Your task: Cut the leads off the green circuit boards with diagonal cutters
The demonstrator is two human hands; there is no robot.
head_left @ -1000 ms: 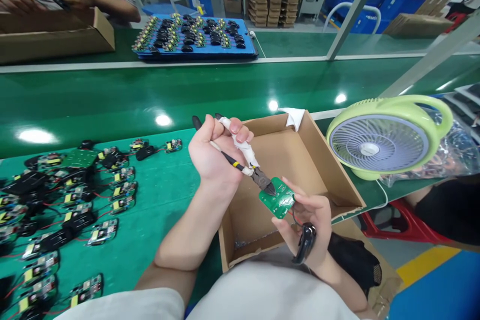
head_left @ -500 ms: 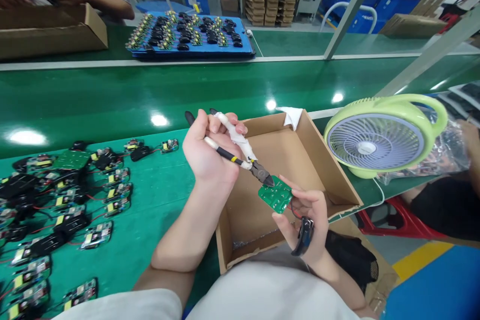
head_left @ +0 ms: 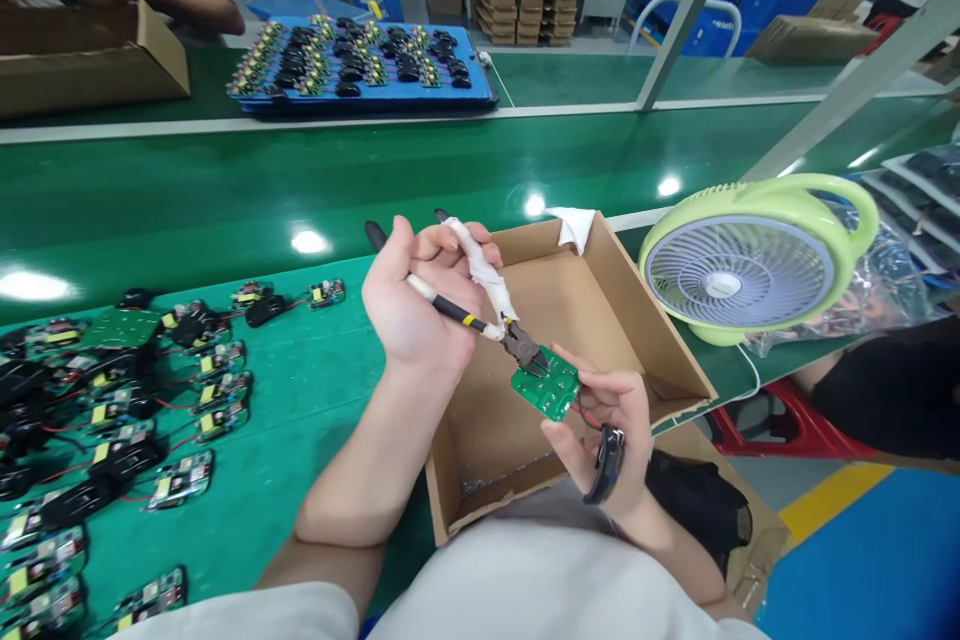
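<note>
My left hand [head_left: 424, 305] is wrapped round a pair of diagonal cutters [head_left: 480, 272], one handle bound in white tape, the other black and white with a yellow band. The cutter jaws rest over the solder side of a green circuit board [head_left: 546, 385], their tips slightly parted. Fingers and thumb of my right hand [head_left: 619, 410] pinch that board by its edges. Red and black wires run from it towards a shiny black piece [head_left: 606, 465] lying against the base of my right hand. Under both hands lies an open cardboard box [head_left: 577, 295] with small bits along its near inner edge.
Several circuit boards wired to black casings [head_left: 124, 450] cover the green mat on the left. A green fan [head_left: 750, 260] stands right of the box. Beyond the bench ledge is a blue tray [head_left: 480, 90] of boards. Another person's arm [head_left: 180, 0] is at the far left.
The cutter jaws have parted slightly over the board. My camera view has shifted a little, so the surroundings appear further left. Both hands keep their holds.
</note>
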